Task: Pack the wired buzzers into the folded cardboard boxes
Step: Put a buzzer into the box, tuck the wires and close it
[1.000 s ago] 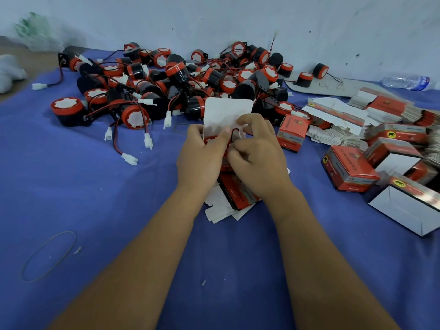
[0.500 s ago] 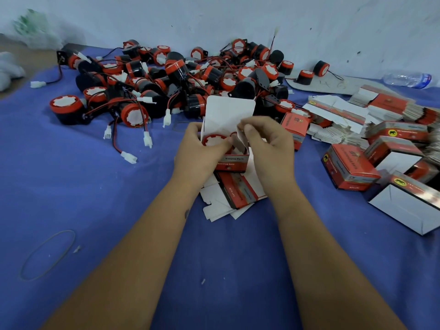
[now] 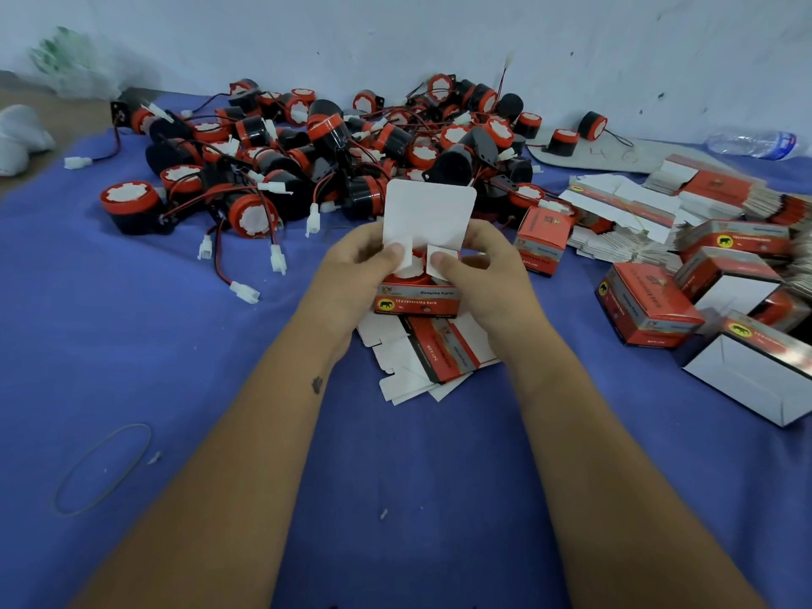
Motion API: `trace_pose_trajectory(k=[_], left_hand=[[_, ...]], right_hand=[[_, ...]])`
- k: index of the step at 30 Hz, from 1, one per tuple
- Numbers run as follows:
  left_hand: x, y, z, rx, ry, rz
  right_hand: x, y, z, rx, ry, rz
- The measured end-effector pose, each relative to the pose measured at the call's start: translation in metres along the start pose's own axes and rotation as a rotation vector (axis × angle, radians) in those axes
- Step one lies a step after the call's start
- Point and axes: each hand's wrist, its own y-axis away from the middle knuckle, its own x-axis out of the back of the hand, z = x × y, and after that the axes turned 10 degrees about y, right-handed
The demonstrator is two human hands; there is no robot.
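Left hand (image 3: 351, 274): grips the box (image 3: 417, 301) from its left side, thumb pressing a small white side flap down.
Right hand (image 3: 487, 274): grips the right side, thumb on the other flap.
Box: red, elephant logo, white lid flap upright; held above flat boxes (image 3: 435, 353).
Buzzer (image 3: 413, 268): red-rimmed, inside the box.
Pile (image 3: 307, 160): black-and-red buzzers with wires, beyond the hands on blue cloth (image 3: 132, 345).
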Motion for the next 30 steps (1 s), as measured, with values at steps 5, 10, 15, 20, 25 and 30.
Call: trace_pose_trajectory(k=[5,10,15,20,25,30], left_hand=[[-0.011,0.004,-0.002,-0.189,-0.073,0.114],[0.003,0.005,0.008,-0.117,-0.074,0.039],[0.021,-0.002,0.013,0.073,-0.225,-0.149],[0.033,0.008,0.012,-0.07,-0.253,-0.301],[0.034,0.006,0.009,-0.064,-0.274,-0.334],[0.028,0.006,0.006,-0.172,-0.309,-0.265]], right_hand=[[0.003,-0.001,0.005,0.122,-0.118,-0.096],[0.006,-0.001,0.007,0.119,-0.243,-0.136],[0.013,-0.005,0.016,0.06,-0.277,-0.219],[0.019,-0.005,0.02,0.098,-0.276,-0.359],[0.021,-0.002,0.019,0.097,-0.158,-0.431],[0.018,0.0,0.019,0.16,-0.11,-0.317]])
